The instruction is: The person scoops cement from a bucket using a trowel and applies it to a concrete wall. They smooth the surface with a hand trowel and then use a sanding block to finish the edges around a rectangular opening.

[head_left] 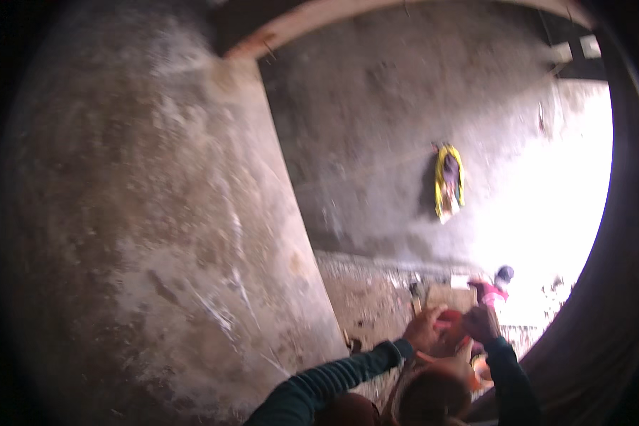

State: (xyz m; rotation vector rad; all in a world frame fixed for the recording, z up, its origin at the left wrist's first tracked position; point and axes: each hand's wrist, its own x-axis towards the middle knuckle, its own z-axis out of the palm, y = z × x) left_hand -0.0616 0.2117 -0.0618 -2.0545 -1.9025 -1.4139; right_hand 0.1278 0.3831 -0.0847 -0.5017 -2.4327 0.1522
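Observation:
Both my hands are at the lower right, at either side of a blurred reddish-orange thing [449, 332] whose kind I cannot make out. My left hand [422, 328] lies against its left side, fingers stretched out towards it. On the other side, my right hand [480, 324] is closed, its knuckles up; what is in it is hidden. Below them shows a dark round shape [434, 399], too smeared to name. An orange round thing [482, 369] sits beside my right forearm.
A stained concrete wall [156, 213] fills the left. On the far wall hangs a yellow-edged bundle [449, 177]. Beyond my hands is a person [491, 290] in a reddish top and dark cap. A tan board [451, 297] lies nearer. Dark cloth [582, 355] borders the right; glare washes out the opening.

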